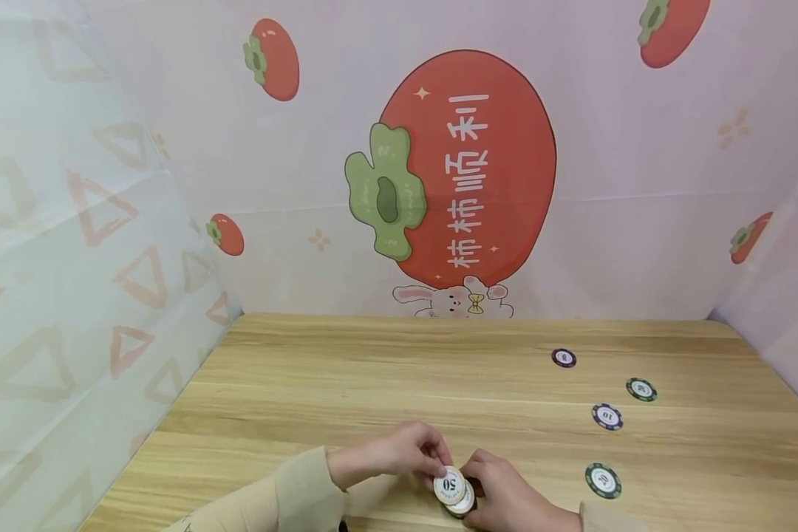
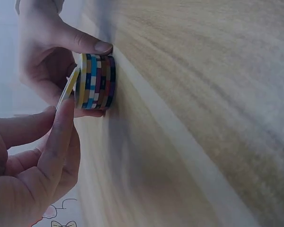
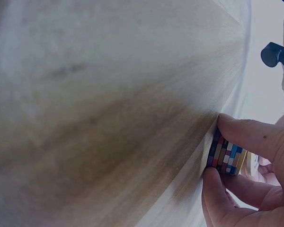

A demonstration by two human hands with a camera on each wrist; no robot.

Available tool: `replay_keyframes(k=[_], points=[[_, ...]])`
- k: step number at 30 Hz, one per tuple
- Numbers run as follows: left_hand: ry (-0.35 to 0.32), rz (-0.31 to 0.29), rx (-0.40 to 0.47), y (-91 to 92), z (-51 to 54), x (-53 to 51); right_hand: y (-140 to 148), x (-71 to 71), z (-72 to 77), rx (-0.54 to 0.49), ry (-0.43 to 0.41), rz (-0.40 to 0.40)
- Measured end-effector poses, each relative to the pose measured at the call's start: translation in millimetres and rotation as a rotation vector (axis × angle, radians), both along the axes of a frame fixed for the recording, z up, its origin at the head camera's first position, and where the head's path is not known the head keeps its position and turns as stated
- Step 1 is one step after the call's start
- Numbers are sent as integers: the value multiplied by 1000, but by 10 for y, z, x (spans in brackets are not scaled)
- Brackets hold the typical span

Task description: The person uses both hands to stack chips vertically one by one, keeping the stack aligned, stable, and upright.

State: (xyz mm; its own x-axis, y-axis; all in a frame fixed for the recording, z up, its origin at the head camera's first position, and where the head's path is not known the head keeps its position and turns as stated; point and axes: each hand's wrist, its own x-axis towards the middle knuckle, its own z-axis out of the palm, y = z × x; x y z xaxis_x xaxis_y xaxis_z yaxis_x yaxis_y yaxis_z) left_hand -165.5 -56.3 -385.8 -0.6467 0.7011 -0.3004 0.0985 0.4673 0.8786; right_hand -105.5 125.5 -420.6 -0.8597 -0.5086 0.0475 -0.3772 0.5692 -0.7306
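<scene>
Beige cloth sleeve (image 1: 309, 488) was left of the round multicoloured chip stack (image 2: 97, 81) on pale wooden table (image 1: 372, 369). Right hand (image 1: 510, 496) gripped this stack between fingers; left hand (image 1: 404, 452) pinched round white chip (image 1: 448, 488) over it, perhaps touching.

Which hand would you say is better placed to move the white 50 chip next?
Probably the left hand: it pinches the white 50 chip, tilted at the top of the stack, while the right hand grips the stack's sides and seems better suited to steadying it.
</scene>
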Motion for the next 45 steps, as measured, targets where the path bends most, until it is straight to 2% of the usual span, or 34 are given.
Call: replay_keyframes(k=[11, 18, 24, 35, 38, 45], points=[[3, 80, 16, 48, -81, 61, 9, 1, 0, -10, 16, 7], [46, 84, 20, 65, -104, 81, 5, 8, -11, -20, 7, 6], [88, 95, -2, 70, -121, 87, 3, 5, -13, 6, 53, 3], [107, 94, 14, 68, -150, 90, 7, -2, -7, 11, 53, 17], [125, 69, 16, 56, -141, 86, 7, -4, 5, 12, 41, 19], [210, -94, -16, 3, -125, 110, 30, 6, 34, 34, 7, 22]])
